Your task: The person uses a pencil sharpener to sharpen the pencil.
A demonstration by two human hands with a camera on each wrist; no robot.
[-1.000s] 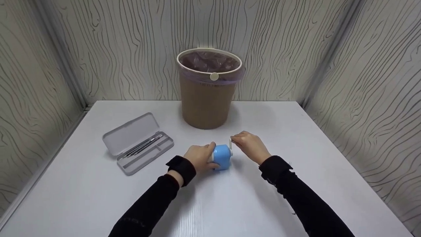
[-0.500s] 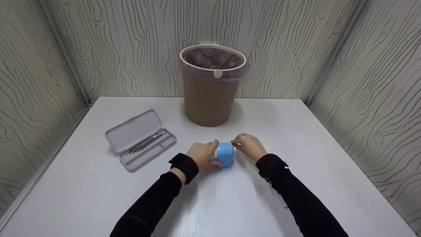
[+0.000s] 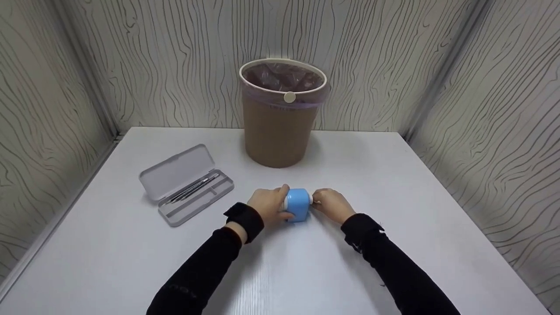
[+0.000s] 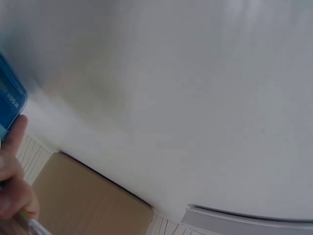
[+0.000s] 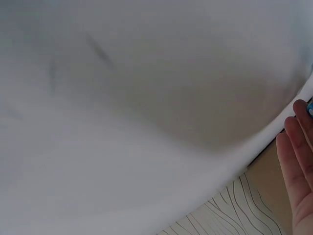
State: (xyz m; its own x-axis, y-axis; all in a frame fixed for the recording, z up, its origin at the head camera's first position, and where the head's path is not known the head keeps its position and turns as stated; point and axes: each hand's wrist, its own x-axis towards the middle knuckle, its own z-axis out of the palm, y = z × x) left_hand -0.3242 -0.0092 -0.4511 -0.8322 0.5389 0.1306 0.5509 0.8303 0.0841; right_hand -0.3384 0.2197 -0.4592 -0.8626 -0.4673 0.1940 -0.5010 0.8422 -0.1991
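Observation:
My left hand (image 3: pixel 267 205) grips a blue hand-crank pencil sharpener (image 3: pixel 298 204) from its left side, fingers over the top and thumb near the bottom. White parts show at both ends of its body. My right hand (image 3: pixel 333 204) pinches the crank at the right end; the fingers mostly hide the crank. In the left wrist view, a corner of the blue sharpener (image 4: pixel 11 100) shows beside the fingers, and a slim pencil-like thing with a yellow and silvery end (image 4: pixel 32 223) sticks out below them. In the right wrist view, only several fingers show at the right edge.
An open grey pencil case (image 3: pixel 196 197) with several dark patterned pencils (image 3: pixel 190 191) lies on the left of the white table (image 3: pixel 109 249). Behind the hands stands a brown bin (image 3: pixel 278 135) with a plastic liner. Patterned walls (image 3: pixel 188 65) close in the back and sides.
My right hand has turned the crank, its fingers passing from above the sharpener's end to lower beside it. The left hand keeps its grip. The head view has shifted slightly.

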